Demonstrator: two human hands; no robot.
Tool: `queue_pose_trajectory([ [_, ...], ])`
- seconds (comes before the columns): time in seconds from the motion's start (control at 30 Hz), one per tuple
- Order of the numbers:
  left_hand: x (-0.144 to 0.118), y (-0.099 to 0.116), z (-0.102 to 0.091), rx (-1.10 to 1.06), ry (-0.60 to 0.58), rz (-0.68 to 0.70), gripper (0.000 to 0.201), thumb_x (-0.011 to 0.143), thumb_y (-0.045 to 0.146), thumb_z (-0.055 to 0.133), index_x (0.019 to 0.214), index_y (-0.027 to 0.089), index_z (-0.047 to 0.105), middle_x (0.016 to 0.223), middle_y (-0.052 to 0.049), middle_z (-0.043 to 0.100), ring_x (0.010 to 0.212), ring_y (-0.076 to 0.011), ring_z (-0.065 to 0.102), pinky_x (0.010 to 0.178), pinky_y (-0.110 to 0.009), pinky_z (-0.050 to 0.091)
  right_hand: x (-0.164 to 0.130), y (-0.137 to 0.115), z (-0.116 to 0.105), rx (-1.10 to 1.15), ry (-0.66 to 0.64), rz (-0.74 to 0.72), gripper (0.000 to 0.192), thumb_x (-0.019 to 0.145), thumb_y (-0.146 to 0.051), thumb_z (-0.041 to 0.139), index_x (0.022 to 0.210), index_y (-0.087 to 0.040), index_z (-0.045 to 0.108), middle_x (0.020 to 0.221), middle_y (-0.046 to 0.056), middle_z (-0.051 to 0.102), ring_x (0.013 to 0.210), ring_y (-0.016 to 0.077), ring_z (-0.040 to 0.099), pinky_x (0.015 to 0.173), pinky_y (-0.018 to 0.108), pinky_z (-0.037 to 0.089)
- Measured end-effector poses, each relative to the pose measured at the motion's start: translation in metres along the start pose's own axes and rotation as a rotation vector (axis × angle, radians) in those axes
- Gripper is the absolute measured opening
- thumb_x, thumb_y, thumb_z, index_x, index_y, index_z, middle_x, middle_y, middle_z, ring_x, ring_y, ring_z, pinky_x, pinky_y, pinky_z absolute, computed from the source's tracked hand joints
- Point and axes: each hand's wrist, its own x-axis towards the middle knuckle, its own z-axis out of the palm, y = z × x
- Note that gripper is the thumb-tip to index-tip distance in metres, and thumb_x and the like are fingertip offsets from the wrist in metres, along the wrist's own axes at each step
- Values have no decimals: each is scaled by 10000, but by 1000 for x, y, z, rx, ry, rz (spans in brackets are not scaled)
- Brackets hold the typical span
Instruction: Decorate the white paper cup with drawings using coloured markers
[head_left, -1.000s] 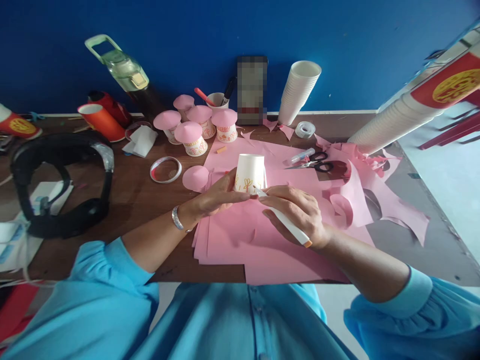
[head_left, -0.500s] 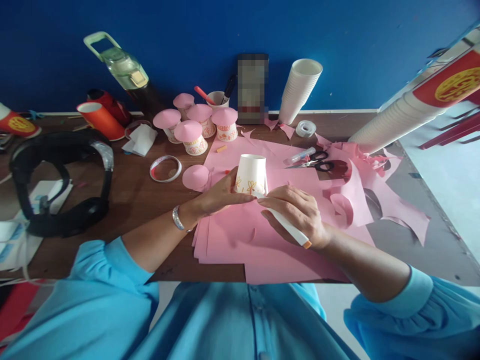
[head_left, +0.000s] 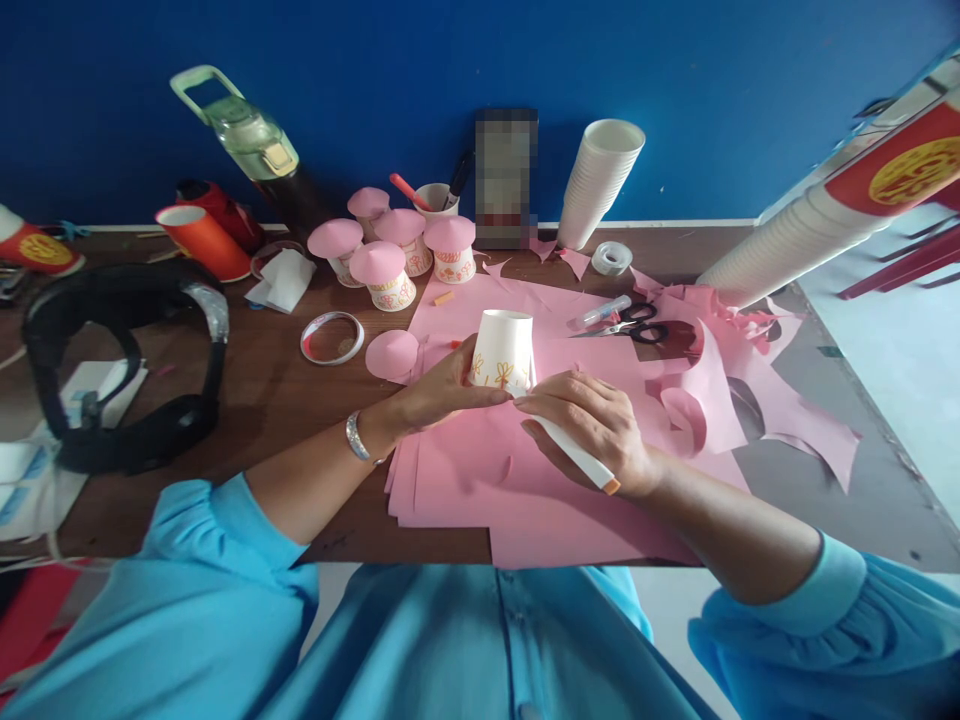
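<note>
**Cup and marker on the pink paper**

The upturned paper cup stands on pink paper mid-tabletop. The left hand grips its lower side, hiding part of the rim. The right hand grasps a white marker, whose tip is hidden at the cup's base. The scissors lie apart to the right. The paper overhangs the tabletop's near edge.

4 pink-capped cups, 1 upturned cup, 2 tape rolls, 1 scissors.
</note>
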Motion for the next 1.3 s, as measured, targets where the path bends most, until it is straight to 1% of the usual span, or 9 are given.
queue_pose_trajectory([
  [0.1,0,0,0,2,-1,-2,616,767,392,925,1261,214,603,1144,-80,714,1039,-232,681,889,-366,537,1,-1,-1,2,5,-8,288,979,-120,679,1258,-174,633,934,71,751,833,200,747,726,341,659],
  [0.37,-1,4,2,36,3,-11,588,784,414,913,1243,200,615,1114,-80,713,1008,-224,672,881,-367,532,0,0,-1,-11,10,6,297,973,-115,650,1254,-207,641,926,53,746,814,189,743,712,329,644],
  [0.5,-1,3,0,73,-1,-17,614,793,421,908,1284,205,609,1165,-92,720,1064,-243,676,929,-391,528,0,0,-2,-4,27,-6,304,973,-120,646,1265,-204,642,924,54,738,809,192,742,697,328,632],
  [0.6,-1,2,-1,43,-14,-14,624,792,409,911,1300,214,606,1180,-93,721,1081,-246,677,932,-389,530,0,1,-2,9,35,-20,317,963,-118,666,1273,-182,644,927,68,735,816,204,739,695,334,629],
  [0.7,-1,1,-1,-1,-10,-10,608,774,378,925,1269,210,614,1148,-88,725,1040,-234,683,895,-368,534,-1,2,0,21,37,-18,324,966,-123,672,1284,-172,640,939,79,736,841,216,736,709,348,637],
  [0.87,1,2,0,-1,-16,-2,596,772,350,926,1264,217,615,1174,-91,738,1036,-235,691,897,-367,543,-2,3,2,12,31,-19,311,955,-113,692,1260,-152,642,947,92,735,847,221,733,714,356,632],
  [1.0,0,3,0,-8,-23,-14,621,785,340,915,1306,232,596,1200,-87,735,1041,-226,688,909,-365,542,-1,3,1,-2,28,-12,289,974,-120,677,1254,-176,635,931,73,735,833,207,730,697,344,628],
  [1.13,-1,3,0,-7,-24,-20,576,791,348,910,1263,224,605,1131,-66,726,1014,-212,681,899,-361,538,1,2,1,-15,39,-12,278,972,-111,676,1237,-183,638,912,61,732,813,198,733,691,333,630],
  [1.3,0,1,0,-6,2,-21,602,777,374,920,1263,212,605,1113,-70,715,1012,-213,674,889,-358,531,1,1,0,-9,28,-2,287,976,-118,653,1249,-209,636,918,50,744,814,195,743,694,333,637],
])
